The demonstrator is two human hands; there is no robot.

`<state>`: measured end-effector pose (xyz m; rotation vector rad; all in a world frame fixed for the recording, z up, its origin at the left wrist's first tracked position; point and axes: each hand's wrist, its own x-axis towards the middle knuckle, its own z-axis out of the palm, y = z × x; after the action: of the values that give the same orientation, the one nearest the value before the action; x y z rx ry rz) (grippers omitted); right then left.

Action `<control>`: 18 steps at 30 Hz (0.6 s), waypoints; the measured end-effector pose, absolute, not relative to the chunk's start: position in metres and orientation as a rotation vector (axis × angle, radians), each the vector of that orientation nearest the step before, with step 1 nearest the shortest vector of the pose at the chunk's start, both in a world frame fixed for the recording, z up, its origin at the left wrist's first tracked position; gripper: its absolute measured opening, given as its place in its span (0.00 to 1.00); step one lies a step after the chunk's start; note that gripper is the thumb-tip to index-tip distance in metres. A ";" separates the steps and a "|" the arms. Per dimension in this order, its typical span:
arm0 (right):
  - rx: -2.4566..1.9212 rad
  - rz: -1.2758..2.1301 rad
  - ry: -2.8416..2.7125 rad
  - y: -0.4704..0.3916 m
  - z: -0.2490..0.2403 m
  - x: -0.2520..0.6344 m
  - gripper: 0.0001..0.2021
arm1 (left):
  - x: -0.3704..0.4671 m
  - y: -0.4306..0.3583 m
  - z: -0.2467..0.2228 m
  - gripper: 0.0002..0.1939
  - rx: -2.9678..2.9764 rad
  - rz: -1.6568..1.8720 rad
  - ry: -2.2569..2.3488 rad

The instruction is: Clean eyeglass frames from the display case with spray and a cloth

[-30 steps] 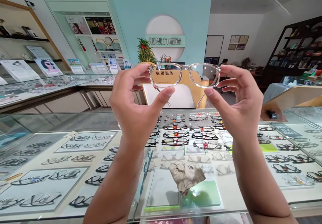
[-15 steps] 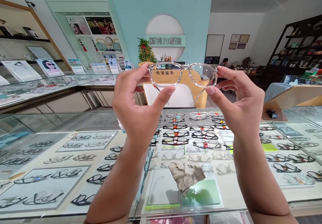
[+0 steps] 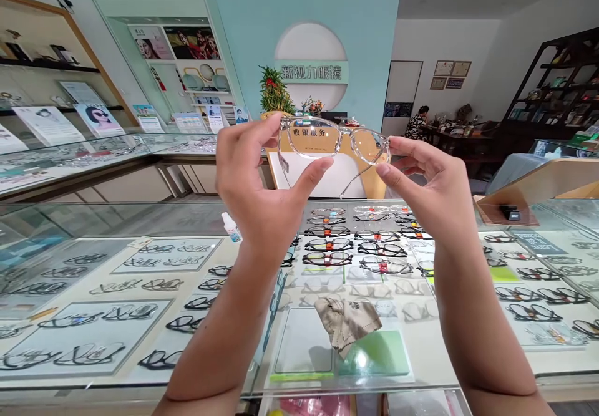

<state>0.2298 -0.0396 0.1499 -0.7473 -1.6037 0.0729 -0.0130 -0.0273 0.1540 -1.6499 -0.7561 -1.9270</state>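
A pair of clear-framed glasses (image 3: pixel 346 131) is held up above the glass counter, lenses upright and its right end turned a little. My left hand (image 3: pixel 262 166) pinches the left end of the frame between thumb and fingers. At the right end, my right hand (image 3: pixel 425 185) grips the hinge area with fingertips and thumb. The temples hang down behind the lenses, partly folded. Below, a crumpled beige cloth (image 3: pixel 347 324) lies on the counter over a green and white card (image 3: pixel 384 355).
Rows of glasses (image 3: pixel 381 249) fill the glass display counter (image 3: pixel 187 219). A small white bottle (image 3: pixel 231 227) stands beside my left wrist. Further back are a potted plant (image 3: pixel 276 91), a wooden stand (image 3: pixel 538 185) and a seated person (image 3: pixel 416 124).
The right end of the glasses has swung inward and tilted slightly down as my right hand moved left. The bottle and the seated person show more fully.
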 end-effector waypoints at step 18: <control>-0.914 0.170 -1.616 -0.048 0.157 0.226 0.23 | -0.017 -0.020 0.152 0.36 -1.801 -2.042 -0.684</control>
<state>0.2260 -0.0478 0.1575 -0.9145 -1.6157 0.1697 -0.0166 -0.0203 0.1521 -1.8007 -0.6843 -2.0416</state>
